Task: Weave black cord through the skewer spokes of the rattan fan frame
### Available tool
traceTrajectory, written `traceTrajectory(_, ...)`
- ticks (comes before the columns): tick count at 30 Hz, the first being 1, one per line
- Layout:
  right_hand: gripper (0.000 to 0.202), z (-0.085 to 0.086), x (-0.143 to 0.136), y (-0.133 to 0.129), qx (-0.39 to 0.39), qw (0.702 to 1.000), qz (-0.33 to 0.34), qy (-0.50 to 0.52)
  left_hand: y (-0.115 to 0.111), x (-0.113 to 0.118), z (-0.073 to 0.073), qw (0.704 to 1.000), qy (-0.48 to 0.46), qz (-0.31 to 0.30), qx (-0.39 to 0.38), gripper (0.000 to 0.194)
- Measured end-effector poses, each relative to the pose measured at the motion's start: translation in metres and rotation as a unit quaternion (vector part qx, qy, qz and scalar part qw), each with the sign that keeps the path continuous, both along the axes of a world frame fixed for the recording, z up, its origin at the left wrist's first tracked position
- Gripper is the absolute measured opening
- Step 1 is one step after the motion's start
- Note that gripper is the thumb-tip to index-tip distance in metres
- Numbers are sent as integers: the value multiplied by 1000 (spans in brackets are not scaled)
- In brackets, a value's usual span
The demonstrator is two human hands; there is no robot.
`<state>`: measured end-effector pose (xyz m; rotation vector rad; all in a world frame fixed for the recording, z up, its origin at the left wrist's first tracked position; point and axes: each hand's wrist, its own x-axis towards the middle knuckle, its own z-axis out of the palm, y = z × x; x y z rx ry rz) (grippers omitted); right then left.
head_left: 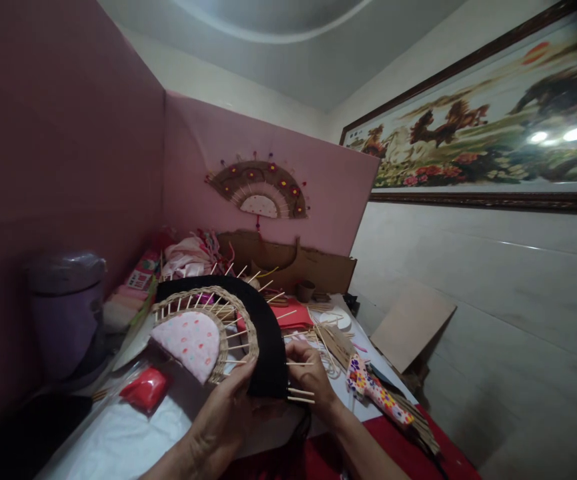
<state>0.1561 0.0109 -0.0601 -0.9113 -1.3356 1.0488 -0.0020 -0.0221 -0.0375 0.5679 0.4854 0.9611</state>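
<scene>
A handmade fan (269, 333) is held up over the table. It has a pink-and-white spotted half-round centre, braided cord bands, and a wide black outer band with thin wooden sticks poking past its edge. My left hand (228, 413) grips the fan's lower end, its thumb on the braided cord and black band. At the black band's outer edge, my right hand (313, 377) has its fingers bent in among the stick ends. Whether it pinches a stick or the band's edge is hidden. Dark thread or cloth hangs below the hands.
A flower-patterned glue gun (375, 393) lies to the right. A red packet (145, 389) rests on white cloth at left. Behind are red sheets (293, 315), loose sticks and a small cup (305, 290). A finished fan (258, 190) hangs on the pink board (328, 193).
</scene>
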Motion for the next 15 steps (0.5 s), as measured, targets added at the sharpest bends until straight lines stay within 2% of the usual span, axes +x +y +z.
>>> traceTrajectory(4,15,2,-1,-3,-23,999,23,10,-1,1,0,1000,5,-1,8,23)
traceTrajectory(10,21,3,-2,-6,-19,1000,20,2,-4,0,4,999,7,15,30,27)
traceTrajectory(15,19,0,-8,-6,-30,997,23,70,-4,-2,6,999,6,20,46,28)
